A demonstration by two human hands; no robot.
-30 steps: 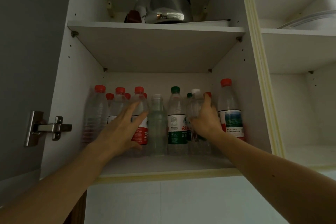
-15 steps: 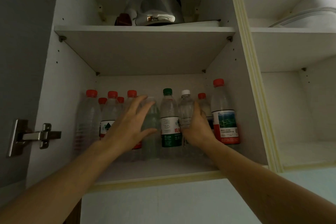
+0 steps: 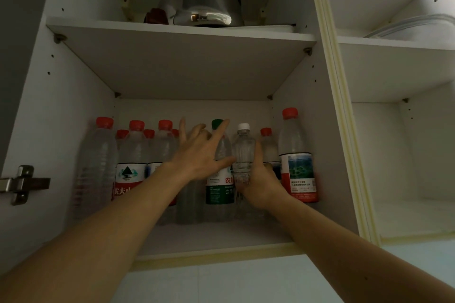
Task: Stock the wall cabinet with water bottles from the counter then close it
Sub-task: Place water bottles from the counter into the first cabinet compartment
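Lower shelf, rear: water bottles (image 3: 128, 174) stood wall to wall in close ranks, with no gap between them.
Lower shelf, front: a bare strip of shelf board (image 3: 216, 236) lay open ahead of the bottles.
Headroom: open space ran between the caps and the upper shelf (image 3: 182, 61).
Entry: both forearms occupied the opening.
Left side: door hinge (image 3: 22, 184) projected beside the wall.
Upper shelf: kettle (image 3: 204, 5) filled the middle.

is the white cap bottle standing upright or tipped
Upright: the white-capped bottle stands cap up on the lower shelf, gripped low by the right hand.
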